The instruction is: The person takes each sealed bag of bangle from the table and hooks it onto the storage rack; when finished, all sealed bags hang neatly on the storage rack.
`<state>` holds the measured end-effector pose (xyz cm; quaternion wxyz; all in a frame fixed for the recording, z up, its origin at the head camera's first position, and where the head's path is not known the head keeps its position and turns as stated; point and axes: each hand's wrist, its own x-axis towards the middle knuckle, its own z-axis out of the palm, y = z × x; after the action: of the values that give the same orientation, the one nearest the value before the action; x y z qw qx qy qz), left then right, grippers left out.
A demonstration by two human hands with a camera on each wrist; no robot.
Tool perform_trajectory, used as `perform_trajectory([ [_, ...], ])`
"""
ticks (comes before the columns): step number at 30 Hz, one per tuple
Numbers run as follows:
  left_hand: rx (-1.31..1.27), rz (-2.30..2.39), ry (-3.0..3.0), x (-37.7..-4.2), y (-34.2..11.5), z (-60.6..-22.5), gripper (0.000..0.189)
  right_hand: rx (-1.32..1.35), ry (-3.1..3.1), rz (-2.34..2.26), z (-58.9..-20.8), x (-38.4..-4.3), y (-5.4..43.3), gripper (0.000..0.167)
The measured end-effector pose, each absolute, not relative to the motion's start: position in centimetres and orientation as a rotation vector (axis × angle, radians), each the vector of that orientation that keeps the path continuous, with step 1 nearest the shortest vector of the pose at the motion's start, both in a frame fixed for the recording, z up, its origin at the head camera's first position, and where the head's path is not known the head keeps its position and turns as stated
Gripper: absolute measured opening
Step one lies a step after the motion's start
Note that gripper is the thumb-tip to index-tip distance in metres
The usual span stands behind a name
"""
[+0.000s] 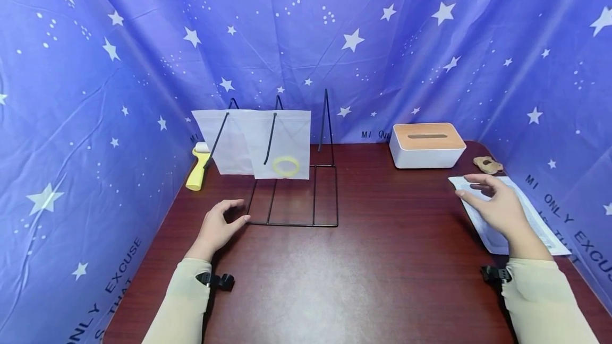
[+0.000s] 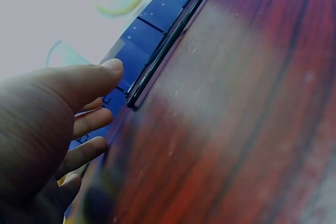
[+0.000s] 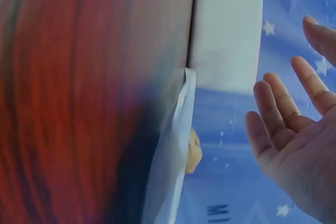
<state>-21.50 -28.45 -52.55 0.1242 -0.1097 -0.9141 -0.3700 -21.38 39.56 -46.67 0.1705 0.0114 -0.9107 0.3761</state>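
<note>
My left hand [image 1: 217,230] is at the front left corner of a black wire rack [image 1: 301,225], fingers loosely bent, with thumb tip right by the corner. In the left wrist view nothing shows between thumb and fingers. Two whitish translucent bags, a left one [image 1: 224,142] and a right one [image 1: 294,137], hang on the rack's prongs; the third prong [image 1: 326,121] is bare. A yellow ring [image 1: 298,166] shows through the right bag. Over a flat white bag [image 1: 530,211] at the table's right, my right hand [image 1: 499,208] hovers with relaxed, spread fingers, holding nothing.
A white tissue box with a wooden lid [image 1: 427,137] stands at the back right, beside a small brown object [image 1: 487,165]. Left of the rack is a yellow-handled lint roller [image 1: 196,174]. Blue star-print curtains [image 1: 354,41] enclose the table's back and sides.
</note>
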Motion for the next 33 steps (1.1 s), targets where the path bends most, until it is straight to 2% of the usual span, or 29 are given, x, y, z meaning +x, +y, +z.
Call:
perform_trajectory([
  [4,-0.324,-1.063,-2.674,-21.5,-28.5,-52.6,0.051,0.04,-2.54,1.126,-47.2,-21.1,40.7,0.047],
  [14,-0.305,-0.989,-2.763,-21.4,-28.6,-52.6,0.054,-0.047,-2.69,1.007,-47.4,-19.9,42.5,0.059],
  [21,-0.333,-0.982,-2.744,-21.5,-28.5,-52.8,0.056,0.019,-2.769,0.837,-47.5,-19.7,43.6,0.057],
  [33,-0.368,-0.986,-2.74,-21.6,-28.7,-53.0,0.053,0.053,-2.916,0.74,-48.3,-19.3,45.0,0.064],
])
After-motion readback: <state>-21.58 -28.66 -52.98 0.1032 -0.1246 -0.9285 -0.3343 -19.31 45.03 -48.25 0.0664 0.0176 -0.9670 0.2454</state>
